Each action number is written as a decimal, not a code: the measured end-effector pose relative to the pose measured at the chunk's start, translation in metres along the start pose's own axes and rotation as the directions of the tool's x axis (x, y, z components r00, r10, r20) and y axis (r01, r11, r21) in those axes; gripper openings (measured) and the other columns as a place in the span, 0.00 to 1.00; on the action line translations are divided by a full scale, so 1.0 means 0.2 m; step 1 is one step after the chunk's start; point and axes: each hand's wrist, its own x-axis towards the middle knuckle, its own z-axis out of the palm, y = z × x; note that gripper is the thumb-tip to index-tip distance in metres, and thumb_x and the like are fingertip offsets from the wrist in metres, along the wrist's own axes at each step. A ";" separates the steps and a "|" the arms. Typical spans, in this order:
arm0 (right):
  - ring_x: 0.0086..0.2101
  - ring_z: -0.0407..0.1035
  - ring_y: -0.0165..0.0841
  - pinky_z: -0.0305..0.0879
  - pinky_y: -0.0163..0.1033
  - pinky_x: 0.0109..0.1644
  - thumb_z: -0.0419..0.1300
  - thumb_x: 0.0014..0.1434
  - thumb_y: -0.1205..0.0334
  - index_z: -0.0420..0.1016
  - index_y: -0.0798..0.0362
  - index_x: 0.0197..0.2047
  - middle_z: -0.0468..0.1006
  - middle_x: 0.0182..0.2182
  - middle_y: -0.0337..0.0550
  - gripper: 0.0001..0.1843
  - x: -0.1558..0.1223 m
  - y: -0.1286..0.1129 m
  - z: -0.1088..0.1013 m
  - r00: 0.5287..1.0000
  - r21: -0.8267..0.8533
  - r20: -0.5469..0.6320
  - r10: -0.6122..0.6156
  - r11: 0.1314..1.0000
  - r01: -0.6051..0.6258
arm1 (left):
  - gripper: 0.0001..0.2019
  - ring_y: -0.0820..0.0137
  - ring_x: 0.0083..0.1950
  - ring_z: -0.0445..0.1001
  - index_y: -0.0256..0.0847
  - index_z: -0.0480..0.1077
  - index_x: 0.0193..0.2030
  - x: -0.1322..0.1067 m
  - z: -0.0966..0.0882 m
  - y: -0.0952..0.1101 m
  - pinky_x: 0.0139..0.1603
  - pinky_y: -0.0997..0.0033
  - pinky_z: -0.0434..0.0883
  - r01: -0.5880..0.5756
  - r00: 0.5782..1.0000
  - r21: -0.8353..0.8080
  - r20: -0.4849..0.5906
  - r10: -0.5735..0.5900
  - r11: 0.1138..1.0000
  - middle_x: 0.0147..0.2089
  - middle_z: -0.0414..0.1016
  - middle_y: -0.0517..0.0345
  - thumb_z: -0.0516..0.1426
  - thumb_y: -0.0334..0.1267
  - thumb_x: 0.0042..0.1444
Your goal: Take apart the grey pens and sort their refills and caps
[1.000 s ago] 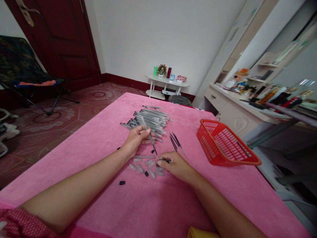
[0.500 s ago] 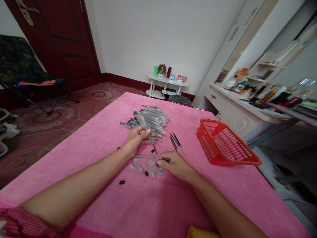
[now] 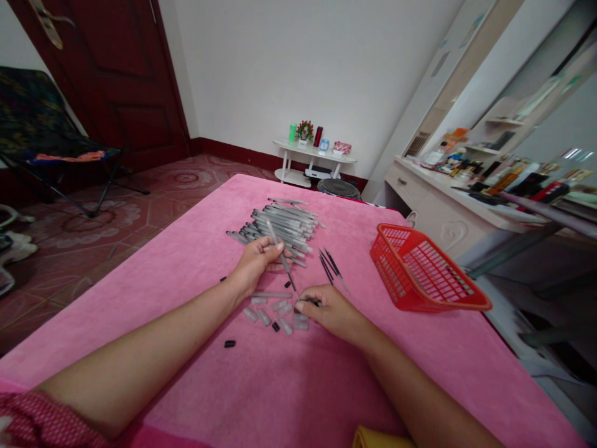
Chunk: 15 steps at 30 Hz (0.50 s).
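My left hand (image 3: 262, 259) is closed around a translucent pen barrel (image 3: 272, 231), which tilts down toward the right. A thin dark refill (image 3: 292, 283) runs from the barrel's lower end to my right hand (image 3: 329, 311). The fingers of that hand are pinched on the refill's tip. Just below lie several clear pen caps (image 3: 263, 317) and a few black end pieces (image 3: 230, 343). One loose barrel (image 3: 275, 295) rests between my hands. Behind my left hand is a heap of pens (image 3: 284, 224). Several dark refills (image 3: 332, 264) lie beyond my right hand.
A red plastic basket (image 3: 410, 292) stands on the right of the pink-covered table (image 3: 177, 286). Something yellow (image 3: 380, 437) is at the near edge. Beyond are a low white stand (image 3: 314, 149), a cluttered dresser (image 3: 448, 205) and a folding chair (image 3: 51, 130).
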 end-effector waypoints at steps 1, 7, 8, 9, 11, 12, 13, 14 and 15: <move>0.24 0.55 0.26 0.53 0.31 0.29 0.53 0.54 0.59 0.70 0.58 0.25 0.62 0.20 0.35 0.13 0.00 0.00 0.00 1.000 -0.002 0.000 0.001 1.000 -0.001 | 0.16 0.70 0.31 0.76 0.37 0.67 0.38 0.00 0.00 0.00 0.31 0.72 0.73 -0.001 1.000 0.000 0.000 0.001 1.000 0.33 0.77 0.53 0.62 0.44 0.47; 0.24 0.55 0.26 0.52 0.31 0.28 0.53 0.54 0.58 0.68 0.57 0.24 0.60 0.20 0.35 0.13 0.00 0.00 0.00 1.000 -0.006 -0.002 -0.003 1.000 0.003 | 0.16 0.70 0.31 0.76 0.37 0.67 0.37 0.00 0.00 0.00 0.32 0.71 0.74 0.004 1.000 -0.001 0.001 -0.004 1.000 0.33 0.77 0.54 0.62 0.45 0.47; 0.24 0.55 0.26 0.51 0.31 0.28 0.52 0.54 0.58 0.68 0.57 0.24 0.60 0.20 0.35 0.13 0.00 0.00 0.00 1.000 -0.006 -0.004 -0.004 1.000 0.004 | 0.16 0.70 0.31 0.76 0.37 0.67 0.37 0.00 0.00 -0.01 0.32 0.71 0.74 0.003 1.000 0.000 0.003 -0.003 1.000 0.33 0.77 0.54 0.62 0.45 0.47; 0.24 0.55 0.26 0.51 0.31 0.28 0.53 0.54 0.58 0.68 0.57 0.24 0.60 0.20 0.35 0.13 0.00 0.00 0.00 1.000 -0.006 -0.004 -0.003 1.000 0.003 | 0.16 0.70 0.31 0.76 0.37 0.67 0.37 0.00 0.00 -0.01 0.32 0.71 0.74 0.003 1.000 0.002 0.006 -0.003 1.000 0.33 0.77 0.54 0.62 0.45 0.47; 0.24 0.55 0.26 0.51 0.31 0.28 0.53 0.54 0.58 0.68 0.57 0.24 0.60 0.20 0.35 0.13 0.00 0.00 0.00 1.000 -0.005 -0.005 0.003 1.000 -0.003 | 0.16 0.70 0.31 0.76 0.37 0.67 0.37 0.00 -0.01 -0.01 0.32 0.72 0.74 0.003 1.000 0.004 0.005 -0.003 1.000 0.33 0.77 0.55 0.62 0.45 0.47; 0.24 0.55 0.26 0.51 0.31 0.28 0.53 0.54 0.58 0.68 0.57 0.24 0.61 0.20 0.35 0.13 0.01 0.00 0.00 1.000 -0.004 -0.006 0.006 1.000 -0.006 | 0.16 0.70 0.31 0.76 0.37 0.67 0.37 0.00 -0.01 -0.01 0.31 0.72 0.73 0.004 1.000 0.003 0.004 -0.004 1.000 0.33 0.77 0.54 0.62 0.45 0.46; 0.24 0.55 0.26 0.51 0.31 0.28 0.53 0.53 0.58 0.68 0.57 0.24 0.61 0.20 0.35 0.13 0.01 0.00 0.00 1.000 -0.001 -0.006 0.009 1.000 -0.009 | 0.17 0.70 0.31 0.76 0.37 0.67 0.37 0.00 -0.01 -0.01 0.31 0.72 0.73 0.005 1.000 0.002 0.004 -0.005 1.000 0.33 0.77 0.54 0.62 0.45 0.46; 0.24 0.55 0.26 0.51 0.32 0.28 0.53 0.53 0.58 0.68 0.57 0.24 0.61 0.20 0.35 0.12 0.01 0.00 0.00 1.000 0.003 -0.006 0.011 1.000 -0.011 | 0.17 0.70 0.31 0.76 0.37 0.67 0.38 0.00 -0.01 -0.01 0.31 0.73 0.73 0.005 1.000 0.001 0.004 -0.005 1.000 0.33 0.77 0.54 0.62 0.45 0.46; 0.24 0.55 0.26 0.51 0.32 0.28 0.53 0.53 0.58 0.68 0.57 0.24 0.61 0.20 0.35 0.12 0.01 0.00 0.00 1.000 0.006 -0.005 0.011 1.000 -0.011 | 0.17 0.70 0.31 0.76 0.37 0.67 0.38 0.00 -0.01 -0.01 0.31 0.73 0.73 0.005 1.000 0.000 0.004 -0.005 1.000 0.33 0.77 0.54 0.63 0.45 0.46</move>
